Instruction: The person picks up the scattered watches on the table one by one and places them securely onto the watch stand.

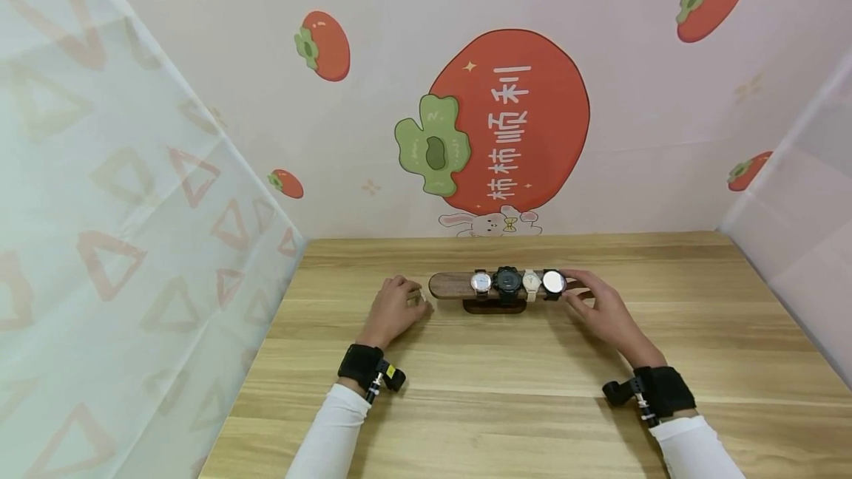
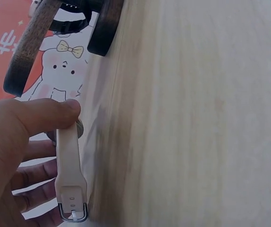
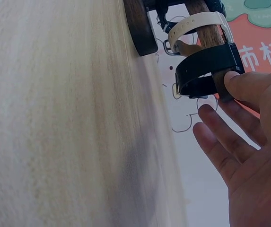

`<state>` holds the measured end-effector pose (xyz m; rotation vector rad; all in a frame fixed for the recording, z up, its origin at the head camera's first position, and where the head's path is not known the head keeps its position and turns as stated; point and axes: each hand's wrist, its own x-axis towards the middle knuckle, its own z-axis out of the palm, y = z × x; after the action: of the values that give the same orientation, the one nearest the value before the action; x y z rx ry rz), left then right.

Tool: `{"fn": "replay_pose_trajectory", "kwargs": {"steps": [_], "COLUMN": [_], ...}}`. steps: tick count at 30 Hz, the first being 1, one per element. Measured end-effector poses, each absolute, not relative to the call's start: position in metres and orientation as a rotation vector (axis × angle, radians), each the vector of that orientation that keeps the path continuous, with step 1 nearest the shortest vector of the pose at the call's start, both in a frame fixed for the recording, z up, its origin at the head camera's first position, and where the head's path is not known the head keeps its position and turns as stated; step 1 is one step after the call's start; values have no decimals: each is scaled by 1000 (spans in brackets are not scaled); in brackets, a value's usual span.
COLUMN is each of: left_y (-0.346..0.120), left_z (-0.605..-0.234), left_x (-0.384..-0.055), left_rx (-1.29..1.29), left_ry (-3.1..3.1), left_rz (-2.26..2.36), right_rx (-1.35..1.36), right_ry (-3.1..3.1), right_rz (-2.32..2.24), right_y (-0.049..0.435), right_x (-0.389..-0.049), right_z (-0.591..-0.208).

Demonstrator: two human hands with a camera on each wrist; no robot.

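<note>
My left hand [image 1: 391, 313] pinches a watch with a cream strap [image 2: 69, 163], its thumb on the strap and its buckle hanging down in the left wrist view. That hand is beside the left end of a dark wooden watch stand [image 1: 447, 286]. Along the stand's bar sit a silver watch with a pale dial [image 1: 481, 282], a bulky black watch [image 1: 508, 284], a cream watch [image 1: 531, 282] and a black-strapped watch with a white face [image 1: 553, 282]. My right hand [image 1: 604, 315] pinches the bar's right end, thumb beside the black strap [image 3: 206, 65].
The stand's dark base [image 1: 494, 307] rests on a wood-grain table [image 1: 492, 405]. Behind the table is a pale backdrop [image 1: 626, 191] printed with red persimmons and a rabbit. Patterned white sheets [image 1: 153, 257] rise at the left and right sides.
</note>
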<state>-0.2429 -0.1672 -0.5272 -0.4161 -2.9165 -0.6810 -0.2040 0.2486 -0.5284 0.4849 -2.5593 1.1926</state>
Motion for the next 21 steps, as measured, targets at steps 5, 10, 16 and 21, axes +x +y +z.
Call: {"fn": "replay_pose_trajectory", "kwargs": {"steps": [5, 10, 16, 21], "left_y": [-168, -169, -173, -175], "left_z": [-526, -523, -519, -516], "left_x": [-245, -246, -246, -243], "left_rx": [-401, -402, -407, -366], "left_ry": [-2908, -2893, -2867, -2861], "left_rz": [-719, -756, -804, -880], "right_rx": [482, 478, 466, 460], "right_ry": [-2562, -2563, -2575, -2579], "right_rz": [1201, 1201, 1201, 1207], "right_y": [248, 248, 248, 248], "right_x": [-203, -203, -203, -202], "right_z": [-528, -527, -526, -526]}}
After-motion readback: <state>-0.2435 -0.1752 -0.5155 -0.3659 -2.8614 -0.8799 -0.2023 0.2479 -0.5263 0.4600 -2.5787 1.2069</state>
